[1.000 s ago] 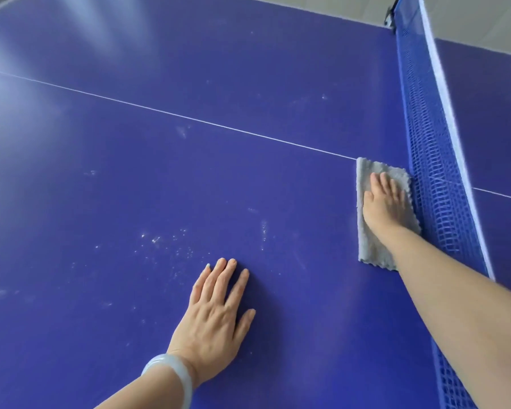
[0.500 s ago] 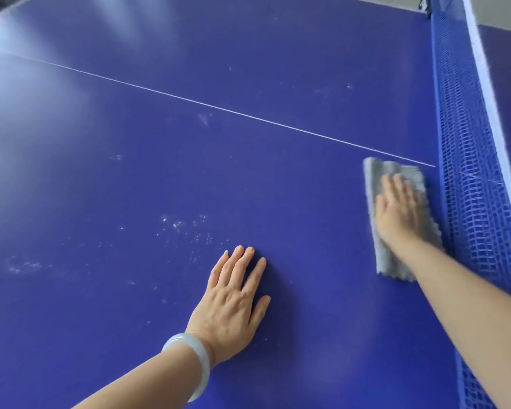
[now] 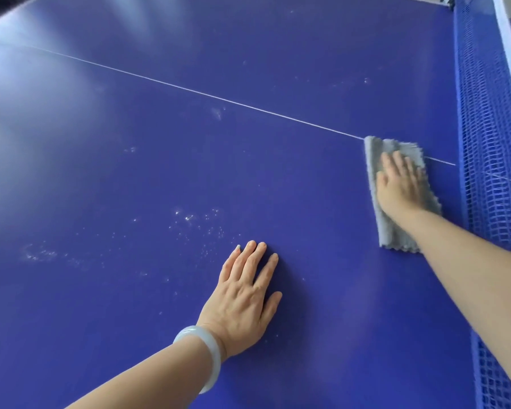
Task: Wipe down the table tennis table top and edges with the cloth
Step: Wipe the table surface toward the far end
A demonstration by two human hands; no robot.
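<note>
Where free of pale glare (image 3: 36, 93), table tennis table top (image 3: 307, 54) deep blue, dust specks (image 3: 195, 219) just beyond left hand (image 3: 242, 302) laid flat, fingers straight, bangle (image 3: 204, 352) at wrist; grey cloth (image 3: 396, 234) over thin white line (image 3: 219, 97) near blue net (image 3: 490, 143), pressed under right hand (image 3: 398, 187), fingers extended.

Smooth semi-gloss blue table top (image 3: 278, 69), dusty specks left of net (image 3: 490, 143); fuzzy grey fabric cloth (image 3: 393, 231) beside net; net woven blue mesh.
</note>
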